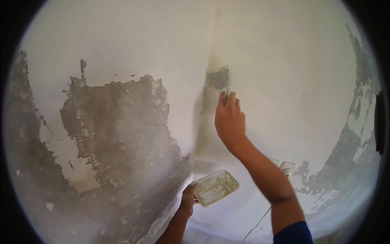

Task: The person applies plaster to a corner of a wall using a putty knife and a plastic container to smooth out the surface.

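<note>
My right hand (230, 118) is raised and closed around the handle of a putty knife (219, 78). The knife's broad grey blade points up and lies at the inside corner where two walls meet; white paste edges the blade. Lower down, my left hand (189, 198) grips the near-left end of a shallow, pale yellow-green rectangular tub (217, 186). The tub is tilted so its inside shows, smeared with white paste. Most of the knife's handle is hidden by my right fingers.
The left wall (118, 118) has a large bare grey patch with ragged edges amid white coating. More grey shows along the right wall's far side (345, 150). A white fixture (287, 168) sits behind my right forearm, and a thin cable (258, 224) hangs below.
</note>
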